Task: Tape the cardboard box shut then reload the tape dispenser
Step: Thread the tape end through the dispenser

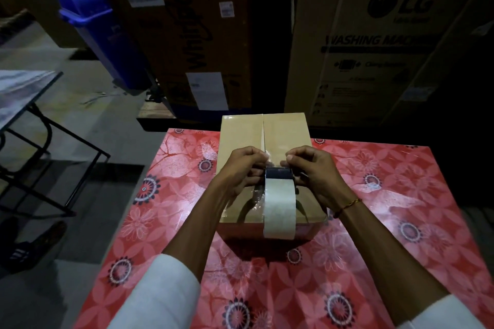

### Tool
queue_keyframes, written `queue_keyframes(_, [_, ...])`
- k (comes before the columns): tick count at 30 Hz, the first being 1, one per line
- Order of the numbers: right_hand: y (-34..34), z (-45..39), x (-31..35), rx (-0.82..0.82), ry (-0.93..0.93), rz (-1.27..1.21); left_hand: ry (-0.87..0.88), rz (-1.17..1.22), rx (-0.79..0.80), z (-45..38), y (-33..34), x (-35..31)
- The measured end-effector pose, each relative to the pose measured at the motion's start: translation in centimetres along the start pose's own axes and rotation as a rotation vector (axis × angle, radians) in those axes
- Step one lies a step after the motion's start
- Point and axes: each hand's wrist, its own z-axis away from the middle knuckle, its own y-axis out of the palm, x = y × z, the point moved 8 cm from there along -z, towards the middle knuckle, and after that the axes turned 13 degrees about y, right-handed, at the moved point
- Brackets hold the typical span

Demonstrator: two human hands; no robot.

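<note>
A brown cardboard box [240,136] stands on the red flowered table [387,195], its two top flaps closed with a seam running away from me. A roll of clear tape [279,211] in a dark dispenser [278,173] stands on edge over the near part of the seam. My left hand [238,168] and my right hand [312,171] flank the dispenser. Both pinch the loose end of the tape [274,159] just above the dispenser, over the seam. The fingers hide most of the dispenser's body.
Behind the table stand large appliance cartons [374,35]. A blue bin [99,29] leans at the back left. A black folding table frame [40,120] stands on the grey floor to the left, and a dark shoe [29,246] lies beside the table.
</note>
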Motion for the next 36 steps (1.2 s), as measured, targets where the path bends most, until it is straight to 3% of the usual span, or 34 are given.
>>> queue_keyframes(11, [0.6,-0.8,1.0,0.169,0.039,0.043,-0.093,0.039,0.203,-0.3,0.2,-0.8])
queue_keyframes(18, [1.0,-1.1,1.3,0.264,0.038,0.063,-0.108,0.026,0.243,-0.6,0.0,-0.7])
queue_keyframes(29, [0.9,-1.0,1.6,0.289,-0.006,0.11,-0.132,0.093,0.251,-0.6,0.2,-0.4])
queue_keyframes(36, [1.2,-0.9,1.7,0.247,-0.039,0.096,-0.131,-0.028,0.257,-0.5,0.3,-0.4])
